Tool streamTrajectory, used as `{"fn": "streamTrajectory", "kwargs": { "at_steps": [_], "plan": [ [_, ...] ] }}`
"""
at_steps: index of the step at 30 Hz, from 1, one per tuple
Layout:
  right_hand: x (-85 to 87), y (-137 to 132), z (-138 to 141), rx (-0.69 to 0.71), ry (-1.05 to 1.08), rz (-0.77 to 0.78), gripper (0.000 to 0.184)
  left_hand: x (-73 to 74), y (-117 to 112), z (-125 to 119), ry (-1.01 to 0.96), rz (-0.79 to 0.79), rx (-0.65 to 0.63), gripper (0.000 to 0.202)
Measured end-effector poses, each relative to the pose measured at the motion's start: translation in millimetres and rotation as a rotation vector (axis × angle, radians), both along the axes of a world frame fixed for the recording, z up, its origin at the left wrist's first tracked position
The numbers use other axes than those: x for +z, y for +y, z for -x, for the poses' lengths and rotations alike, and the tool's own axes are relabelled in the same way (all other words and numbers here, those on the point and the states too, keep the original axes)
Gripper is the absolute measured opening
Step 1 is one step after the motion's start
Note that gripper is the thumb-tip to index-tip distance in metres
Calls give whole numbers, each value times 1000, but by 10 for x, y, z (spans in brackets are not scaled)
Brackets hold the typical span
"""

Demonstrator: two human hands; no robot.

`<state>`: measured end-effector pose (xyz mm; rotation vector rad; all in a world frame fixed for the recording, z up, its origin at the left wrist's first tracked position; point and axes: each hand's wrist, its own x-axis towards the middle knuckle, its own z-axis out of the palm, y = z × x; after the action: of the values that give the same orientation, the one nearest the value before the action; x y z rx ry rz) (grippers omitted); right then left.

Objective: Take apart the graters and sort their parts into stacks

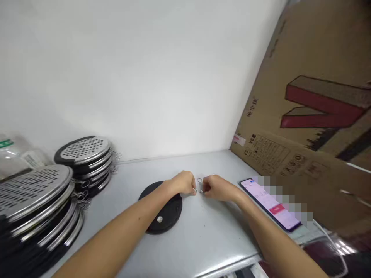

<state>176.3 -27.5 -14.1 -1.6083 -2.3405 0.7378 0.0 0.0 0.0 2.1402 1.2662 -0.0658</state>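
Observation:
Near the middle of the grey tabletop [191, 231], my left hand [184, 182] is closed, with a small bit of metal wire or ring showing at its fingertips. Facing it across a narrow gap, my right hand [213, 187] pinches a similar small piece of metal. Between the hands lies a thin metal ring [199, 180]. How these small metal parts join is too fine to make out. A round black disc [169, 216] with a pale spot lies flat under my left forearm, which covers part of it.
Two stacks of round perforated metal-and-black plates, a rear stack [87, 150] and a nearer stack [37, 189], stand at left with wire clips hanging off. Behind them is a clear plastic container [11, 156]. A phone [271, 202] lies at right beside a large cardboard box [290, 143].

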Motion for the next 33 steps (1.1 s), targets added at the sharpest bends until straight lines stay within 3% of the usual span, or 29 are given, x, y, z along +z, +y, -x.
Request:
{"fn": "streamTrajectory", "kwargs": {
  "at_steps": [4,7,13,17,22,28,33],
  "plan": [
    [29,-19,-54,-21,47,-9,11,-15,4,-36,-105,-29,37,12],
    [79,-42,-36,-25,120,-42,15,61,-80,133,-273,-79,98,13],
    [178,-71,358,90,527,224,26,328,-457,1101,-586,-107,303,26],
    [186,-89,833,65,777,313,28,288,-671,1504,-838,-12,446,21],
    [72,-187,1134,0,986,447,28,97,-764,1437,-950,-1,553,22],
    [-39,-367,1103,-28,1198,649,27,17,-917,1314,-1039,102,570,24],
    [-57,-402,1136,-13,1209,749,25,-26,-972,1319,-1105,223,597,27]
  ]
}}
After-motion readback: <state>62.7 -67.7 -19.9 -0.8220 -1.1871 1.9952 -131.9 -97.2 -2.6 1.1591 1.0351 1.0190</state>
